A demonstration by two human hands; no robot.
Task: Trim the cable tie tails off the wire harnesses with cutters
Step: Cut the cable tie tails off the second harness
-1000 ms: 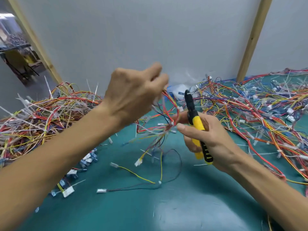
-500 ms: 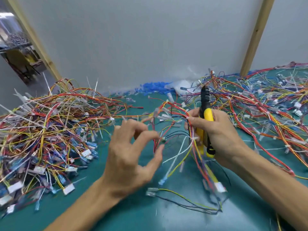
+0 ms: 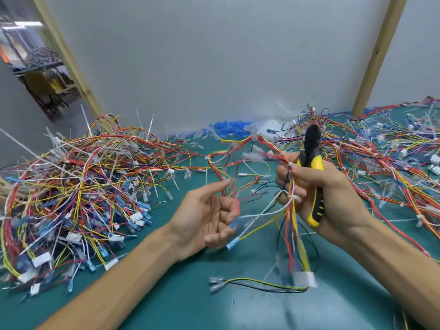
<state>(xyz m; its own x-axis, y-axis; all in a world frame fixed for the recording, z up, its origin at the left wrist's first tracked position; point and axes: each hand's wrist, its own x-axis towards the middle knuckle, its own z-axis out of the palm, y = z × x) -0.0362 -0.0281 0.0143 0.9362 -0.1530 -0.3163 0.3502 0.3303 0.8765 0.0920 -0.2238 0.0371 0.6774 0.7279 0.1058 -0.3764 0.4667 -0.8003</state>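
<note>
Across the whole lower view, a teal table point(image 3: 214, 310), closed off at twelve o'clock by a grey wall panel point(image 3: 214, 55) set between two slanting wooden posts point(image 3: 71, 60).

Heaped at nine o'clock on the table, the left pile of wire harnesses point(image 3: 78, 186): red, yellow, blue and white leads in a thick tangle, long pale cable tie tails point(image 3: 150, 126) sticking up and out of it, white plugs and blue-sleeved terminals spilling along its six o'clock edge.

Spread flatter from one to three o'clock, the right pile of wire harnesses point(image 3: 381, 163), mostly red and orange runs banded with small white ties.

Between the two piles, raised off the table just right of centre, the held harness point(image 3: 292, 229): a slim bundle of red, yellow, white, blue and black leads, one branch looping toward eleven o'clock, the main run hanging to six o'clock and ending in a blurred white connector point(image 3: 304, 279) low over the table. Bound by a white cable tie point(image 3: 291, 196) right at the grip.

Right hand point(image 3: 338, 201) at three o'clock of centre, fingers point(image 3: 291, 195) wrapped round both the bundle and the cutters point(image 3: 310, 151); yellow-and-black handles in the palm, black head pointing to twelve o'clock, jaws together.

Left hand point(image 3: 209, 217) at centre, palm up, fingers point(image 3: 221, 185) loose and spread, gripping nothing, red leads and a blue terminal point(image 3: 233, 225) brushing the tips.
</note>
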